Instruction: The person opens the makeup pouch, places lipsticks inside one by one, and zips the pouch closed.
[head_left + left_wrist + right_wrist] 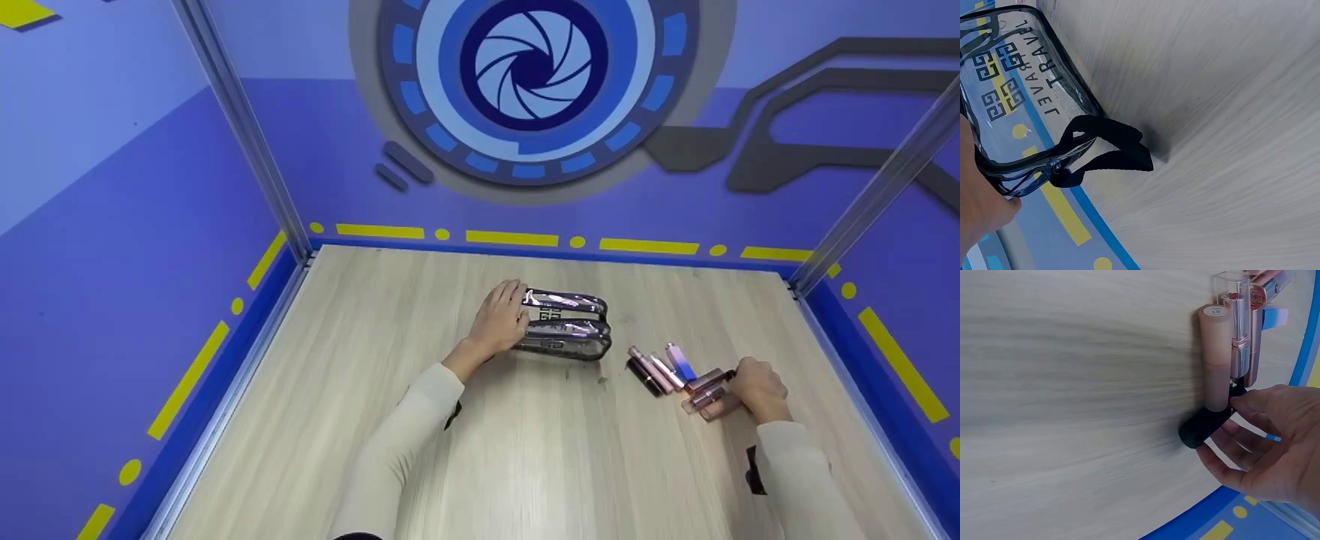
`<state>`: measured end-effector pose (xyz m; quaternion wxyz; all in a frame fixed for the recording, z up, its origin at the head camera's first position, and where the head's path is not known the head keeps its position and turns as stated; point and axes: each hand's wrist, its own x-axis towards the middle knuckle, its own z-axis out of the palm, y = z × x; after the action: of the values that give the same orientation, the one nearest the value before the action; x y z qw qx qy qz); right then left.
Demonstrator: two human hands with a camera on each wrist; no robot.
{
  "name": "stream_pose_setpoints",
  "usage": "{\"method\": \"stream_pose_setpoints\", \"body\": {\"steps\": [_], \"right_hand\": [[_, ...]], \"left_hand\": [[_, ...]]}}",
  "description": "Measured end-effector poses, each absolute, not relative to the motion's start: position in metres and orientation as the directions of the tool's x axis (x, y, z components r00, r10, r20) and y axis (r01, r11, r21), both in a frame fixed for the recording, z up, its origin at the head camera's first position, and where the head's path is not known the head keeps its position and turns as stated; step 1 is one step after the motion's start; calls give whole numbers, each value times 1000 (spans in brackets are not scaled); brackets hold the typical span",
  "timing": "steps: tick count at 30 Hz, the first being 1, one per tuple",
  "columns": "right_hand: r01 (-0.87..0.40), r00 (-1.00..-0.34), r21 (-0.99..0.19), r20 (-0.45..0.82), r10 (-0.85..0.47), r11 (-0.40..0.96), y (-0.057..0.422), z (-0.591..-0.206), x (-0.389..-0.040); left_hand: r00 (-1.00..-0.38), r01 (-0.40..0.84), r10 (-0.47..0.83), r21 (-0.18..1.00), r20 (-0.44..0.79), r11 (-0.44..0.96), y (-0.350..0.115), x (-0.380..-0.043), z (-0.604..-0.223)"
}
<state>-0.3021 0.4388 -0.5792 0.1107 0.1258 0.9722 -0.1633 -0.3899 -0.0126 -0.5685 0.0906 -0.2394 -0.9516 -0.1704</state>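
Observation:
A clear travel pouch with black trim (566,349) stands on the table, and my left hand (496,321) grips its left end. In the left wrist view, printed letters show on the pouch (1044,73), and a black strap loop (1114,130) sticks out from its end. My right hand (759,384) is at the near right end of a group of lip cosmetics. The right wrist view shows its thumb and fingers pinching a black tube (1203,430) beside a peach lip gloss tube (1216,354). A clear-capped lipstick (1240,337) lies alongside.
Further left in the group lie a black tube (643,377), a pink tube (655,371) and a blue-and-lilac tube (680,361). Blue panels (315,165) with metal corner posts (251,135) border the wooden table (525,450) at the back and sides.

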Motion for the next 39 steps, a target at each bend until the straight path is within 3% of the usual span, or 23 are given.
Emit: {"method": "stream_pose_setpoints", "body": {"steps": [18, 24, 30, 39], "right_hand": [[284, -952, -291, -201, 232, 914, 440, -589, -299], [247, -969, -298, -60, 240, 922, 422, -589, -306], [128, -979, -371, 98, 176, 920, 384, -564, -328], [-234, -926, -423, 370, -69, 875, 298, -519, -352]], "left_hand": [[-860, 503, 441, 287, 257, 815, -12, -388, -570], [-870, 485, 432, 262, 237, 834, -12, -385, -568], [-869, 490, 438, 263, 232, 831, -13, -387, -570], [-859, 505, 451, 259, 243, 823, -13, -387, -572]]}}
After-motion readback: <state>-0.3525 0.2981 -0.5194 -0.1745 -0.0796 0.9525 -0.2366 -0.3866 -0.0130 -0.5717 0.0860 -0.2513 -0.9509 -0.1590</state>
